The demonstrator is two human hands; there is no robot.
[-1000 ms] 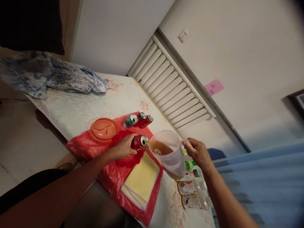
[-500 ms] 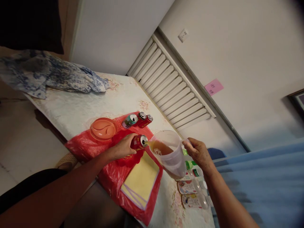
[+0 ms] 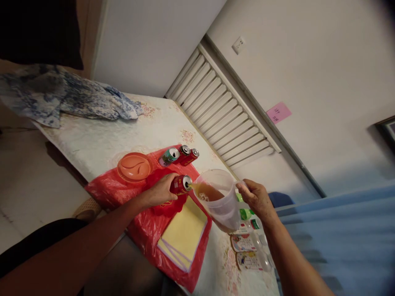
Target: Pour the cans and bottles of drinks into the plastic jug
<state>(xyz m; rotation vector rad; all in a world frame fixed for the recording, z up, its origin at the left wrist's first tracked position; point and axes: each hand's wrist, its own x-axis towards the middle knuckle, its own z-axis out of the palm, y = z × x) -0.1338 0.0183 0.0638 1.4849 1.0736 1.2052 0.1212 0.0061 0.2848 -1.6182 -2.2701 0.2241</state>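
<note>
My left hand (image 3: 165,190) is wrapped around a red drink can (image 3: 181,184), its opened top facing the pitcher. My right hand (image 3: 254,197) grips the handle of a clear plastic pitcher (image 3: 226,207), which is tipped with its rim toward the can. Brown liquid (image 3: 212,192) with some bubbles lies inside the pitcher. A thin yellowish stream joins the pitcher's lip and the can's opening. Under my left hand is a red plastic bag (image 3: 140,224) spread on the table, with a folded yellow cloth (image 3: 185,230) on it.
Beyond my left hand stand a green can (image 3: 169,157) and two red cans (image 3: 190,157), near an orange round lid or dish (image 3: 134,167). Several plastic bottles (image 3: 248,243) stand below my right hand. Patterned fabric (image 3: 92,100) covers the table's far end; a radiator (image 3: 224,107) runs alongside.
Both hands keep nearly the same place, with the liquid still streaming between pitcher and can. The pitcher has shifted very slightly.
</note>
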